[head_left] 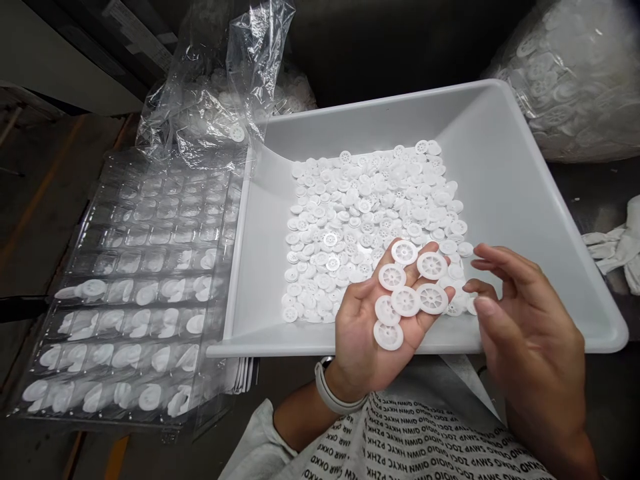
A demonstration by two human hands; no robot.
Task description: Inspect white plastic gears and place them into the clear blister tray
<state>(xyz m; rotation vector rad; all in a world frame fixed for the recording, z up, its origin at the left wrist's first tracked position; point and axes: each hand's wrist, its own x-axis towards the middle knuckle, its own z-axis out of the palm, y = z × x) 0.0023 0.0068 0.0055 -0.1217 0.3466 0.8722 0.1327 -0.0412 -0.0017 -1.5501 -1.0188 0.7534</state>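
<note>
My left hand (360, 333) is turned palm up over the front of a grey tub (520, 200). On its palm and fingers lie several white plastic wheels (405, 301), flat, spoked and round. To the right, my right hand (525, 320) hovers above the tub's front rim with its fingers curved and apart, and nothing shows between them. Beneath both hands, a wide heap of similar white wheels (370, 200) covers much of the tub's floor.
Left of the tub lies a clear plastic blister tray (150, 263); white parts sit in its nearer rows. Behind it stands a clear bag (210, 113) with white parts. Another filled bag (575, 87) is at the back right, and white gloves (613, 243) lie at the right edge.
</note>
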